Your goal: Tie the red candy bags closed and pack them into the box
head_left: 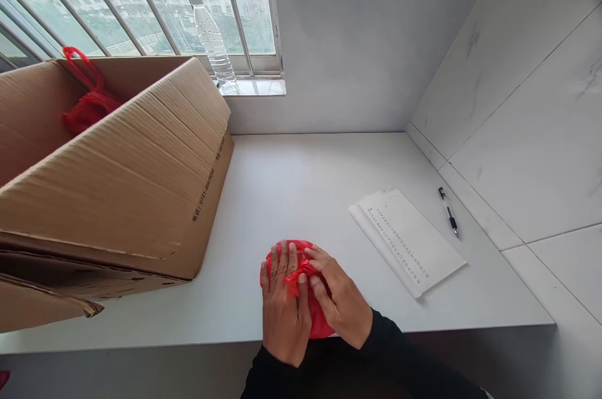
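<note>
A red plastic bag (321, 322) lies near the front edge of the white table, bunched into a rounded bundle with a twisted knot on top. Its contents are hidden. My left hand (285, 311) rests on the bag's left side, fingers stretched out flat over it and thumb beside the knot. From the right, my right hand (342, 298) has its fingers curled and closed on the bag at the knot.
On the left stands a large open cardboard box (141, 160) with another red plastic bag (91, 107) inside. White printed papers (409, 239) and a pen (449, 212) lie right. A clear bottle (214, 44) stands on the sill. Walls border the table (291, 179) behind and right.
</note>
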The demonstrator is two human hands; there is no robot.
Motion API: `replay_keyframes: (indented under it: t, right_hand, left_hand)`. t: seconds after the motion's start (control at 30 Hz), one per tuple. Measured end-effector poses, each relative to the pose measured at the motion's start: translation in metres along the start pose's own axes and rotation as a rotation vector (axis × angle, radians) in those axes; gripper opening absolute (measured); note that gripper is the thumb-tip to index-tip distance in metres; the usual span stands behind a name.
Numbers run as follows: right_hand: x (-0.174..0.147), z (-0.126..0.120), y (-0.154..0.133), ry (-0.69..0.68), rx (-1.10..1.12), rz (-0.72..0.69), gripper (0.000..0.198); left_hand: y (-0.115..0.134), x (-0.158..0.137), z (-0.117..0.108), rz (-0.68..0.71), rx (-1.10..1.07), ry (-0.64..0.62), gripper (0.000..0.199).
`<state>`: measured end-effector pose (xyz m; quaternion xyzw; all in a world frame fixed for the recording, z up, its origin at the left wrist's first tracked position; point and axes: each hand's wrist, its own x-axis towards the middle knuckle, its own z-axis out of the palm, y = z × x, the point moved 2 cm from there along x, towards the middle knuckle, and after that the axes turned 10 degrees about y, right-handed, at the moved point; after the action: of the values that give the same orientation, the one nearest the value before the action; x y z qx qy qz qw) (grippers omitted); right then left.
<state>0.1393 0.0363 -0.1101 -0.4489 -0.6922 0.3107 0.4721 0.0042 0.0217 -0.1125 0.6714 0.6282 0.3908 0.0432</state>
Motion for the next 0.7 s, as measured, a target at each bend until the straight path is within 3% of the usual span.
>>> replay_keyframes:
  t: [0.17,0.3,0.47,0.6,0.7]
  right_hand:
    - [0.000,-0.027,-0.025,0.138,0.571,0.372,0.020]
    - [-0.002,-0.035,-0.036,0.095,0.925,0.430,0.021]
    - [-0.001,-0.034,-0.037,-0.017,0.864,0.419,0.025]
    - [0.001,-0.040,-0.038,0.010,0.625,0.405,0.022]
    - [-0.004,-0.034,-0.040,-0.047,0.472,0.412,0.030]
  left_hand:
    - [0.009,-0.004,-0.033,-0.205,-0.158,0.064,0.048]
    - [0.002,0.000,-0.049,-0.339,-0.206,0.129,0.039]
    - [-0.012,0.017,-0.067,-0.438,-0.196,0.232,0.045]
    - [-0.008,0.011,-0.075,-0.600,-0.309,0.136,0.048]
    - [0.002,-0.005,-0.066,-0.646,-0.348,0.060,0.050]
